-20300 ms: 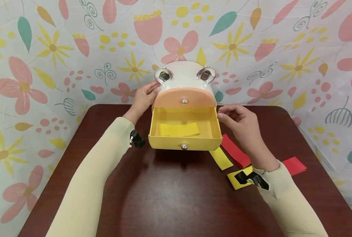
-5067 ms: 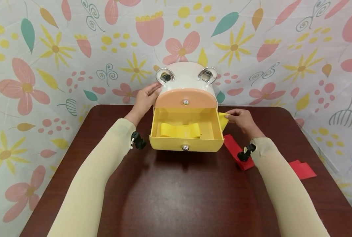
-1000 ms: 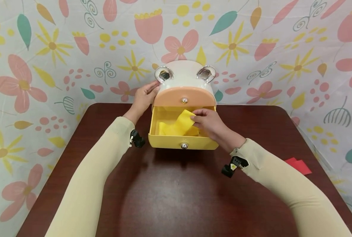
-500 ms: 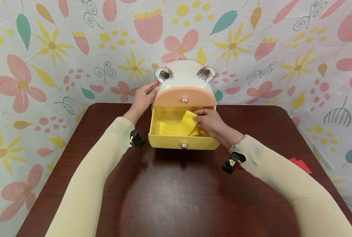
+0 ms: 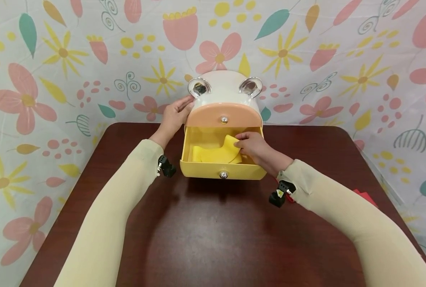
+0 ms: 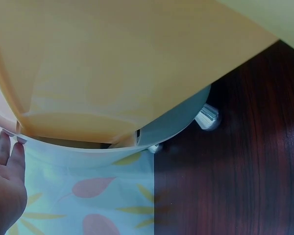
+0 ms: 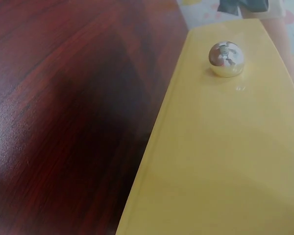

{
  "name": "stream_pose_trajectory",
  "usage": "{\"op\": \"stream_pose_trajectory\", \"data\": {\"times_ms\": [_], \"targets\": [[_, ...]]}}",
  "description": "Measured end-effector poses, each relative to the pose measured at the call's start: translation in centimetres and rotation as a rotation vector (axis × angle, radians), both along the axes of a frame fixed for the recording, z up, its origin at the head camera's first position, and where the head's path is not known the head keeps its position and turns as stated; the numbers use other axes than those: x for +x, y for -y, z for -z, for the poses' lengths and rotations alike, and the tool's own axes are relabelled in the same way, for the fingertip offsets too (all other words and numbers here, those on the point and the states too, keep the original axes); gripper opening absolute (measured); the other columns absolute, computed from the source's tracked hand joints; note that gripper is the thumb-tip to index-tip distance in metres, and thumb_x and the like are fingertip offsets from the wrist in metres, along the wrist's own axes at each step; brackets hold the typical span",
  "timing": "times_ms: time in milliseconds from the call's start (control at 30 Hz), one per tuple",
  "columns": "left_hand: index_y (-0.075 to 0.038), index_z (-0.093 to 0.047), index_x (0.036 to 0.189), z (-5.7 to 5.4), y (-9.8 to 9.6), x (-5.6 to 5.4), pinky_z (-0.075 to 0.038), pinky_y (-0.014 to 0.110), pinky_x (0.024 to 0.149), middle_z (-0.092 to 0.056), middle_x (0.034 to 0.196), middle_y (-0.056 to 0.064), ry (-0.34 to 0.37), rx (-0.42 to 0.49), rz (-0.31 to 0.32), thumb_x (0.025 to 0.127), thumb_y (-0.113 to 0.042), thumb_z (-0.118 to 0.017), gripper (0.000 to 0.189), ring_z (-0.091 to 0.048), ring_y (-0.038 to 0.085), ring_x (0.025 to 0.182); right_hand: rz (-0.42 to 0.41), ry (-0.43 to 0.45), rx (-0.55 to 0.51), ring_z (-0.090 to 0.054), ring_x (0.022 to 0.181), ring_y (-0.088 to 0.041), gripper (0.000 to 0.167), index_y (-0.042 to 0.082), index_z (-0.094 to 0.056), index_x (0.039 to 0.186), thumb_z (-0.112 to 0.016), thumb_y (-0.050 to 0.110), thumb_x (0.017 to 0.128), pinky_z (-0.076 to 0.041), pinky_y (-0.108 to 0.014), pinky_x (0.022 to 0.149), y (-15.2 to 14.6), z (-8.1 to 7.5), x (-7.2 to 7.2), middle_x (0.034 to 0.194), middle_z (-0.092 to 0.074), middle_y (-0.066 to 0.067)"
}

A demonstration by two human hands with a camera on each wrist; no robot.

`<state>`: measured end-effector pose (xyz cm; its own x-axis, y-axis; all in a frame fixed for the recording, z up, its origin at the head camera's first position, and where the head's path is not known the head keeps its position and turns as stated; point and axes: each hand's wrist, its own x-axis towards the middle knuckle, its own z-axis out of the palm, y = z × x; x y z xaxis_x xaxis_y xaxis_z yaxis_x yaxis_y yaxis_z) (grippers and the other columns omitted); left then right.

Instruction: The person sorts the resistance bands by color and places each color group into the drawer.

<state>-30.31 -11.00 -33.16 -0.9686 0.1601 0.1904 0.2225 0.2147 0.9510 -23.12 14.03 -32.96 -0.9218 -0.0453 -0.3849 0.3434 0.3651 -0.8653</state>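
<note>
Inside the pulled-out yellow drawer (image 5: pixel 198 170), the right hand (image 5: pixel 257 147)'s grip pinches a yellow strip (image 5: pixel 214 154); the left hand (image 5: pixel 175 116), fingers extended, touches the white cabinet (image 5: pixel 223 89)'s left side; worktop (image 5: pixel 213 239) stretches nearward.

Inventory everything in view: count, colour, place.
box: 1, white, back of table
eye rings: 2, silver, on box front
upper drawer: 1, orange, closed in box
lower drawer: 1, yellow, pulled out below
knobs: 2, silver, one per drawer
feet: 2 visible, silver, under box
yellow strips: count unclear, yellow, in lower drawer
red strips: count unclear, red, table's right, partly hidden
table: 1, dark brown, under box
backdrop: 1, white floral, behind table
wrist cameras: 2, black, one per wrist
sleeves: 2, cream, on arms
left hand: 1, bare, at box's left side
right hand: 1, bare, grip on a yellow strip
</note>
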Motion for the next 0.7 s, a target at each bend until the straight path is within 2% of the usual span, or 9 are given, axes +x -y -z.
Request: {"op": "stream_pose_trajectory", "data": {"times_ms": [233,433,700], "targets": [[-0.006,-0.051,0.151,0.03,-0.06,0.04,-0.045,0.036,0.119,-0.053,0.154,0.013,0.009,0.020,-0.006,0.107,-0.023,-0.056,0.048,-0.050,0.023,0.146,0.021,-0.004,0.001,-0.050,0.135,-0.033,0.041,-0.007,-0.045,0.145,-0.049,0.004,0.106,-0.047,-0.042,0.116,-0.04,0.00,0.08,0.154,-0.043,-0.023],[-0.004,-0.051,0.150,0.14,-0.24,-0.07,-0.045,0.035,0.120,-0.053,0.154,0.014,0.002,0.029,-0.005,0.107,-0.022,-0.056,0.047,-0.050,0.023,0.146,0.033,-0.030,0.033,-0.051,0.135,-0.035,0.040,-0.006,-0.048,0.144,-0.050,0.004,0.105,-0.048,-0.045,0.116,-0.15,-0.03,0.24,0.150,-0.046,-0.023],[-0.004,-0.051,0.151,0.12,-0.18,-0.10,-0.045,0.036,0.119,-0.053,0.155,0.013,0.002,0.032,-0.003,0.107,-0.022,-0.056,0.048,-0.050,0.023,0.146,0.050,-0.104,0.108,-0.055,0.111,-0.026,0.037,-0.002,-0.056,0.140,-0.054,0.007,0.104,-0.053,-0.033,0.093,-0.12,-0.11,0.31,0.144,-0.053,-0.019]]}}
